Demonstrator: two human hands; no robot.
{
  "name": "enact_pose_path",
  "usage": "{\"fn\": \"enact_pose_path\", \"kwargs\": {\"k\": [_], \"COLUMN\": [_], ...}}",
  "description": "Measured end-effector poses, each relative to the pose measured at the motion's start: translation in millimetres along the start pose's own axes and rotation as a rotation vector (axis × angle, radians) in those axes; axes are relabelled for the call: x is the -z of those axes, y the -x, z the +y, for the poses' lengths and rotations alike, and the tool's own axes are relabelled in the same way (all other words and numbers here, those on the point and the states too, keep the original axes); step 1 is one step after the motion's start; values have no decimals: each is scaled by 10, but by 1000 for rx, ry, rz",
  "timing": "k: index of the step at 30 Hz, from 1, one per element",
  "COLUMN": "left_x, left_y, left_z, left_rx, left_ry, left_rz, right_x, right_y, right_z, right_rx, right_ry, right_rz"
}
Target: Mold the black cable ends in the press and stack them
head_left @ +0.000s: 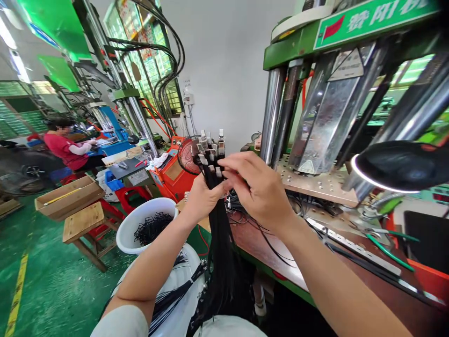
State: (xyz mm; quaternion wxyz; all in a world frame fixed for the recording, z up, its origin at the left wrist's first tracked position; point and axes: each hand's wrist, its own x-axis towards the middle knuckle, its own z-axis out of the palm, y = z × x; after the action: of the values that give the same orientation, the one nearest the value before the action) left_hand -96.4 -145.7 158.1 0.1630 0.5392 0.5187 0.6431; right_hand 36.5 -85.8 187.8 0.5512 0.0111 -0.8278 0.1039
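My left hand (200,196) is wrapped round a bundle of black cables (219,243) that hangs down toward my lap. The bundle's upper ends carry several grey connector plugs (210,147) that stick up above my fist. My right hand (257,187) is closed in a pinch on the cable ends just below the plugs, beside my left hand. Both hands are held up in front of the brown workbench (256,241).
A green press machine (315,93) with steel columns stands on the right, a black ring lamp (400,166) before it. A white bucket (140,220) with black cables, wooden stools and a cardboard box (66,196) stand left. A person in red (66,147) sits far left.
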Motion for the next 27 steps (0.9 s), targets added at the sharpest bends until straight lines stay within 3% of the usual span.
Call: {"fn": "enact_pose_path", "kwargs": {"k": [4,8,13,18,22,24,27], "left_x": [-204,-315,-369,-379,-330,-305,-271], "left_y": [-1,-20,-18,-5,-34,-95,-276], "left_z": [-70,-73,-4,6,80,208,499], "left_rx": [-23,-12,35,157,112,58,-29], "left_ry": [8,-5,81,84,-12,-34,-21], "left_rz": [-52,-94,-110,-163,-162,-153,-196], "right_x": [98,157,235,270,172,19,-326], "right_y": [-83,16,13,-59,120,303,633], "right_z": [52,100,122,93,88,86,84], "right_rx": [-40,-118,-195,-279,-417,-481,-611], "right_ry": [128,140,-50,-66,-66,-197,-597], "right_rz": [-214,-263,-137,-18,122,28,-280]}}
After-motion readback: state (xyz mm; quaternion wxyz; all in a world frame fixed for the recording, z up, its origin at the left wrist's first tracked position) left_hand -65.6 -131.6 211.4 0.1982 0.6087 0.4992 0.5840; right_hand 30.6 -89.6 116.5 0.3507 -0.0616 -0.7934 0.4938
